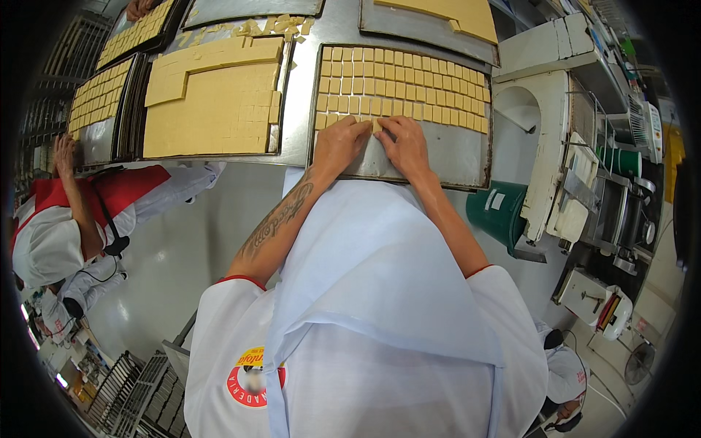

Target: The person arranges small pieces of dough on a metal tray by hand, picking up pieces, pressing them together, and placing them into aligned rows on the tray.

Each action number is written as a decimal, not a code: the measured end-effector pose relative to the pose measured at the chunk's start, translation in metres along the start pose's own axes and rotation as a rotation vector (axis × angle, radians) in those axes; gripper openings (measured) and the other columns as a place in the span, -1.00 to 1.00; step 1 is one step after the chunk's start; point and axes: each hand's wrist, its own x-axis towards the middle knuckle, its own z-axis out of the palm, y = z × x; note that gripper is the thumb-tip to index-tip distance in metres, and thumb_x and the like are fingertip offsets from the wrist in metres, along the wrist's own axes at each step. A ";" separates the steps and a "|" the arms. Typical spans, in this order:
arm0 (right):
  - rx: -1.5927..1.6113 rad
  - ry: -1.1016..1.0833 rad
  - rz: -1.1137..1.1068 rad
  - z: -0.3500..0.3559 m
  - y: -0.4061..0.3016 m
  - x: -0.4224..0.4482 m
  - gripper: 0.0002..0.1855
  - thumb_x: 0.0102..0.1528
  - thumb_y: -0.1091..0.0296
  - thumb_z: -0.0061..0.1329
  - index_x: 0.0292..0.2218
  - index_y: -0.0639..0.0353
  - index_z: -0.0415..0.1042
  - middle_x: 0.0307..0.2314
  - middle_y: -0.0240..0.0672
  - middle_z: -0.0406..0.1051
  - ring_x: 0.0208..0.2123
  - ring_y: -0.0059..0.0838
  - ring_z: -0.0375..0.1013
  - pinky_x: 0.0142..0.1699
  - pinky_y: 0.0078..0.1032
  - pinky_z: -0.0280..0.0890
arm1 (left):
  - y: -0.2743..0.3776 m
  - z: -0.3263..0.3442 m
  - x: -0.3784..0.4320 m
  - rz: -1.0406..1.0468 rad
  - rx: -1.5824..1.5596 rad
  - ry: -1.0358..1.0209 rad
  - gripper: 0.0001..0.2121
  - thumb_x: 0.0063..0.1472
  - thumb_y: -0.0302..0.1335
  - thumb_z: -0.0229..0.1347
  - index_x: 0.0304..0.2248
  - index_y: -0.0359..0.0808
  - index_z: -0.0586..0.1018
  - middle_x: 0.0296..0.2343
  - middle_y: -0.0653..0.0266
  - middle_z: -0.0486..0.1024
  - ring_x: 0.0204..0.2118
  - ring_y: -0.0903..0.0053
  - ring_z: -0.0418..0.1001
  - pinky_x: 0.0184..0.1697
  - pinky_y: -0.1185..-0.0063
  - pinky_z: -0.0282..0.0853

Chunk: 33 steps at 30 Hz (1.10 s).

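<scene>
Rows of small rectangular yellow dough pieces (405, 75) cover the far part of a dark-rimmed metal baking tray (454, 156) in front of me. My left hand (344, 143) and my right hand (402, 143) meet over the nearest row, left of the tray's middle. Between their fingertips is a small dough piece (377, 126), touched from both sides; whether it rests on the tray cannot be told. Left of this tray, a second tray bears a cut slab of the same dough (219, 115), with a thicker layer along its far and left edges.
Dough scraps (279, 24) lie on the steel table (306, 71). Another slab tray (427, 41) stands beyond, at the right. A co-worker (71, 219) reaches to a tray of pieces (101, 98) at the left. A green bin (497, 211) stands right of my tray, below table height.
</scene>
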 end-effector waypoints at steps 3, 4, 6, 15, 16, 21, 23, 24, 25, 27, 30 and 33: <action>0.005 -0.016 -0.001 0.000 0.001 -0.001 -0.73 -0.04 0.37 0.17 -0.25 0.23 0.58 -0.35 -0.19 0.51 -0.25 -0.15 0.44 -0.09 -0.28 0.30 | 0.003 -0.001 0.000 -0.022 0.000 0.007 -0.86 0.10 -0.48 0.17 -0.30 -0.17 0.64 -0.56 0.21 0.44 -0.52 0.25 0.49 -0.48 0.37 0.40; 0.005 -0.015 -0.001 0.000 0.001 -0.001 -0.73 -0.04 0.37 0.17 -0.25 0.23 0.58 -0.35 -0.19 0.51 -0.25 -0.15 0.44 -0.09 -0.28 0.30 | 0.004 -0.002 0.000 -0.022 0.000 0.007 -0.86 0.10 -0.48 0.17 -0.30 -0.17 0.64 -0.56 0.21 0.44 -0.52 0.25 0.49 -0.48 0.37 0.40; 0.011 -0.012 -0.001 0.001 0.000 -0.001 -0.73 -0.04 0.37 0.17 -0.25 0.24 0.58 -0.35 -0.18 0.51 -0.26 -0.15 0.44 -0.09 -0.28 0.30 | 0.002 -0.003 -0.001 -0.018 0.018 -0.033 -0.82 0.11 -0.47 0.16 -0.25 -0.16 0.62 -0.56 0.19 0.44 -0.52 0.24 0.49 -0.48 0.37 0.39; 0.083 0.048 0.046 -0.003 -0.002 -0.004 -0.73 -0.03 0.40 0.15 -0.23 0.18 0.57 -0.33 -0.22 0.49 -0.26 -0.16 0.43 -0.11 -0.30 0.31 | -0.012 -0.013 -0.006 -0.132 0.007 0.058 -0.74 0.10 -0.38 0.25 -0.18 -0.13 0.63 -0.51 0.29 0.51 -0.52 0.42 0.50 -0.42 0.50 0.43; 0.084 0.047 0.047 -0.006 -0.003 -0.004 -0.73 -0.03 0.40 0.15 -0.23 0.18 0.57 -0.33 -0.22 0.49 -0.26 -0.16 0.43 -0.11 -0.30 0.31 | -0.017 -0.016 -0.009 -0.133 0.008 0.056 -0.74 0.10 -0.38 0.25 -0.18 -0.13 0.63 -0.51 0.29 0.51 -0.52 0.42 0.50 -0.42 0.50 0.43; 0.040 0.017 0.052 -0.013 0.006 -0.006 -0.73 -0.01 0.41 0.16 -0.20 0.14 0.57 -0.30 -0.30 0.48 -0.27 -0.31 0.45 -0.27 -0.46 0.36 | -0.020 -0.023 -0.010 -0.121 0.003 -0.025 -0.79 0.09 -0.39 0.23 -0.24 -0.14 0.62 -0.51 0.28 0.49 -0.49 0.31 0.51 -0.43 0.41 0.43; 0.063 0.018 0.050 -0.011 0.008 -0.007 -0.73 -0.01 0.42 0.15 -0.21 0.14 0.57 -0.30 -0.30 0.48 -0.27 -0.31 0.46 -0.28 -0.47 0.36 | -0.020 -0.021 -0.009 -0.095 0.021 -0.031 -0.80 0.09 -0.39 0.22 -0.24 -0.13 0.62 -0.51 0.29 0.49 -0.49 0.31 0.51 -0.44 0.40 0.42; 0.086 0.018 0.049 -0.011 0.008 -0.007 -0.74 0.00 0.42 0.15 -0.21 0.14 0.57 -0.31 -0.30 0.48 -0.28 -0.31 0.46 -0.30 -0.47 0.37 | -0.021 -0.020 -0.009 -0.085 0.046 -0.037 -0.81 0.09 -0.39 0.22 -0.26 -0.13 0.63 -0.51 0.29 0.49 -0.50 0.30 0.51 -0.45 0.40 0.42; 0.086 0.019 0.049 -0.010 0.007 -0.007 -0.74 0.00 0.42 0.15 -0.21 0.14 0.57 -0.31 -0.30 0.48 -0.28 -0.31 0.46 -0.30 -0.47 0.37 | -0.021 -0.019 -0.009 -0.075 0.071 -0.043 -0.83 0.10 -0.39 0.22 -0.27 -0.13 0.63 -0.52 0.29 0.49 -0.50 0.30 0.51 -0.45 0.40 0.42; 0.159 0.018 0.088 -0.010 0.004 -0.008 -0.76 -0.02 0.43 0.13 -0.24 0.19 0.55 -0.35 -0.23 0.47 -0.26 -0.18 0.43 -0.13 -0.32 0.33 | -0.020 -0.018 -0.010 -0.073 0.064 -0.029 -0.84 0.10 -0.39 0.21 -0.29 -0.13 0.63 -0.53 0.29 0.49 -0.50 0.30 0.51 -0.46 0.41 0.42; 0.190 -0.002 0.147 -0.012 0.000 -0.008 -0.77 -0.02 0.44 0.13 -0.26 0.20 0.55 -0.35 -0.22 0.47 -0.25 -0.18 0.44 -0.12 -0.33 0.33 | -0.021 -0.017 -0.010 -0.070 0.054 -0.011 -0.87 0.10 -0.39 0.21 -0.32 -0.13 0.64 -0.55 0.28 0.48 -0.51 0.30 0.50 -0.47 0.41 0.41; 0.171 0.025 0.116 -0.011 0.002 -0.009 -0.79 -0.02 0.44 0.13 -0.27 0.20 0.56 -0.35 -0.22 0.47 -0.26 -0.18 0.44 -0.13 -0.33 0.33 | -0.020 -0.016 -0.010 -0.066 0.057 -0.008 -0.88 0.10 -0.40 0.21 -0.33 -0.14 0.64 -0.56 0.27 0.47 -0.51 0.30 0.50 -0.47 0.41 0.41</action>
